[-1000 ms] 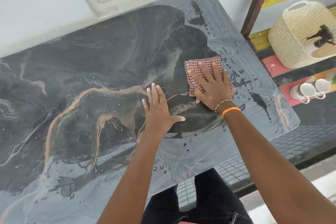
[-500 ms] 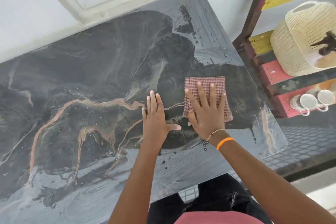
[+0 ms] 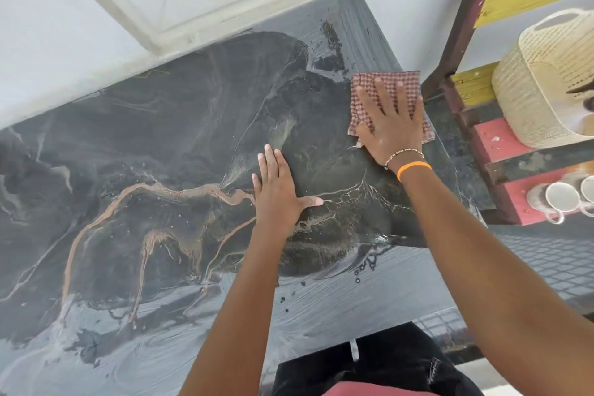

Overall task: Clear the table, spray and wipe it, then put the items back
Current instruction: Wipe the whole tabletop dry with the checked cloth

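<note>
A dark marbled table (image 3: 135, 145) with tan veins fills the view, wet and streaked along its near and far right parts. My right hand (image 3: 390, 120) presses flat, fingers spread, on a folded red-checked cloth (image 3: 361, 83) at the table's right edge. My left hand (image 3: 278, 191) rests flat on the tabletop near the middle, fingers straight and thumb out, holding nothing.
A painted wooden shelf (image 3: 495, 141) stands right beside the table. On it sit a cream woven basket (image 3: 543, 80) and, lower down, white cups (image 3: 562, 198). A white window frame (image 3: 160, 10) and wall run along the table's far side.
My right hand has slid the cloth away from me and to the right, up to the table's right edge. My left hand has stayed flat in the same spot.
</note>
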### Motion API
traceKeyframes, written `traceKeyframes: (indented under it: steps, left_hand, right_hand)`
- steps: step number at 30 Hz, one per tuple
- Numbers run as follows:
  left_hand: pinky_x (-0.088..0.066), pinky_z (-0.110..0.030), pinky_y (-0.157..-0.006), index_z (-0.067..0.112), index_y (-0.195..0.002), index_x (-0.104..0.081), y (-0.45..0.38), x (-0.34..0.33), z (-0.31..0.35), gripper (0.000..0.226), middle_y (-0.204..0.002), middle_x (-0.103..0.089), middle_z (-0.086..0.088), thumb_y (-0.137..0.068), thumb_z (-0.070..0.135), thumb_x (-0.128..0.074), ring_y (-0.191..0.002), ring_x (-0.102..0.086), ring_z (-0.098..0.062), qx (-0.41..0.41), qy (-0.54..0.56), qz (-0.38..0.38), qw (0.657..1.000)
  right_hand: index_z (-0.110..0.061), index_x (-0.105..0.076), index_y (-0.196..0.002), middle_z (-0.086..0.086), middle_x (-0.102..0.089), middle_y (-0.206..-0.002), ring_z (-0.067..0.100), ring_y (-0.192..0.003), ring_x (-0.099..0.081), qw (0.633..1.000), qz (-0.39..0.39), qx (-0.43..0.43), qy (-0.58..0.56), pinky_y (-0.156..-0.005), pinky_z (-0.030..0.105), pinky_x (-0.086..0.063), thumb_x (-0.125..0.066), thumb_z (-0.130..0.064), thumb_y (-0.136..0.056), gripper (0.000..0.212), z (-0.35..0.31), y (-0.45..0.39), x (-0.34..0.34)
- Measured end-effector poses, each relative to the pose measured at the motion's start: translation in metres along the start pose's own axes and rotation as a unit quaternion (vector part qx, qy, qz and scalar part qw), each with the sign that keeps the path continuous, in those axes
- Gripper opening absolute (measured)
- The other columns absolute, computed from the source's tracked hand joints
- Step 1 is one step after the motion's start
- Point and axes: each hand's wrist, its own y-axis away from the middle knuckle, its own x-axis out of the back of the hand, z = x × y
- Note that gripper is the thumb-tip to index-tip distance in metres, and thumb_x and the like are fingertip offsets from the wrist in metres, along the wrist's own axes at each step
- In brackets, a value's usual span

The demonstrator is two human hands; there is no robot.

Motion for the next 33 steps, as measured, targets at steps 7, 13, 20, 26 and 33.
traceKeyframes:
  steps: [7, 13, 20, 26, 33]
  left_hand:
    - [-0.003, -0.046, -0.117, 0.002, -0.146, 0.014, -0.011, 0.003, 0.001, 0.124, -0.156, 0.020, -0.013, -0.068, 0.056, -0.066, -0.144, 0.015, -0.029, -0.001, -0.003, -0.019, 1.000]
    - [-0.004, -0.044, -0.117, 0.002, -0.146, 0.012, -0.016, 0.000, -0.002, 0.123, -0.156, 0.019, -0.012, -0.068, 0.056, -0.067, -0.145, 0.014, -0.028, 0.002, -0.017, -0.002, 1.000]
    - [0.002, -0.042, -0.117, 0.005, -0.146, 0.014, -0.027, 0.003, 0.000, 0.125, -0.156, 0.022, -0.009, -0.068, 0.060, -0.066, -0.144, 0.017, -0.025, 0.005, 0.015, 0.003, 1.000]
    - [0.002, -0.045, -0.117, 0.002, -0.146, 0.011, -0.080, 0.036, -0.002, 0.125, -0.156, 0.019, -0.012, -0.067, 0.059, -0.067, -0.144, 0.018, -0.027, 0.008, 0.024, 0.023, 0.999]
    - [-0.001, -0.045, -0.117, 0.001, -0.145, 0.014, -0.093, 0.033, -0.006, 0.126, -0.155, 0.021, -0.013, -0.066, 0.061, -0.063, -0.144, 0.017, -0.028, 0.020, 0.003, 0.003, 1.000]
  right_hand:
    - [-0.022, -0.007, -0.149, 0.010, -0.004, -0.159, 0.042, -0.144, 0.000, 0.987, -0.008, -0.159, 0.000, -0.111, 0.065, -0.004, -0.024, -0.044, -0.083, 0.072, -0.026, 0.086, -0.009]
    - [-0.027, -0.008, -0.149, 0.004, -0.007, -0.159, 0.038, -0.145, -0.003, 0.995, -0.051, 0.083, 0.022, -0.112, 0.062, -0.001, -0.024, -0.038, -0.090, 0.062, -0.091, 0.043, -0.022]
    - [-0.036, -0.014, -0.147, -0.004, -0.011, -0.159, 0.032, -0.146, -0.007, 0.988, -0.055, 0.141, 0.014, -0.114, 0.059, -0.001, -0.035, -0.036, -0.092, 0.059, -0.103, -0.071, -0.013]
    - [-0.035, -0.013, -0.148, -0.002, -0.011, -0.159, 0.034, -0.145, -0.006, 0.999, -0.005, 0.032, 0.002, -0.115, 0.057, -0.002, -0.033, -0.039, -0.093, 0.058, -0.040, -0.117, 0.004]
    - [-0.024, -0.009, -0.149, 0.008, -0.006, -0.159, 0.042, -0.144, -0.004, 0.986, 0.017, -0.165, -0.005, -0.112, 0.063, -0.005, -0.030, -0.039, -0.088, 0.067, -0.043, -0.055, -0.005]
